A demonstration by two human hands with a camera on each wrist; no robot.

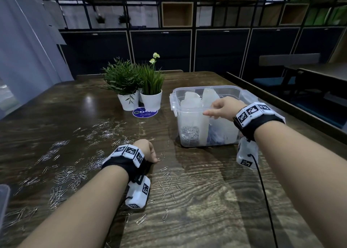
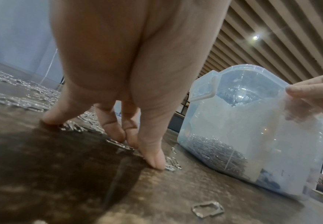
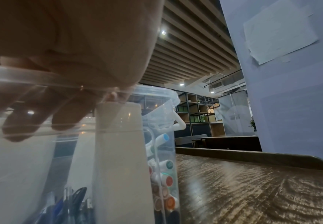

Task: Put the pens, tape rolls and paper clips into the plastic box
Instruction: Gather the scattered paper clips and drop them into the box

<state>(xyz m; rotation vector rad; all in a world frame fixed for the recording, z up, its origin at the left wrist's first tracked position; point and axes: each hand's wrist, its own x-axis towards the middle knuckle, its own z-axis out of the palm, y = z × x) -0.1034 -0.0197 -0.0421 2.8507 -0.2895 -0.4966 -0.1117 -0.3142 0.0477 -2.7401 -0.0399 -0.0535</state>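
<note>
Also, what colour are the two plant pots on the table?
White; the plant pots show best in the head view.

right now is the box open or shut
Open. No lid covers the box: its top rim is bare, and the right hand grips the near wall with its fingers inside.
</note>
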